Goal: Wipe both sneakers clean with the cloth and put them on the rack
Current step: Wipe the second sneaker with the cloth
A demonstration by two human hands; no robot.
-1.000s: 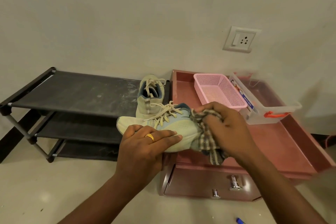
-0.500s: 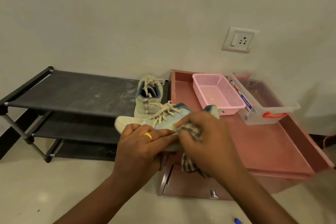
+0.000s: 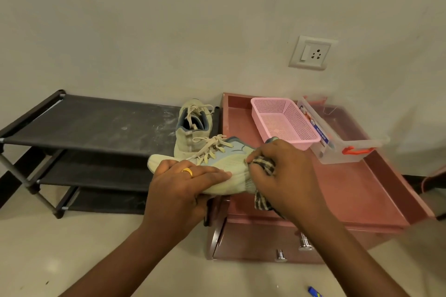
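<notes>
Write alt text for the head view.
The left hand holds a pale sneaker while the right hand presses a checked cloth against its side. The second sneaker sits on the top shelf of the black rack, beside a pink cabinet.

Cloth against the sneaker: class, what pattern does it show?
The cloth is checked, dark brown on cream, clearest in the head view.

I hold the pale yellow-green sneaker in my left hand, toe pointing left; the checked cloth, bunched in my right hand, presses near its heel; the second sneaker stands upright on the black rack's top shelf, at its right end.
</notes>
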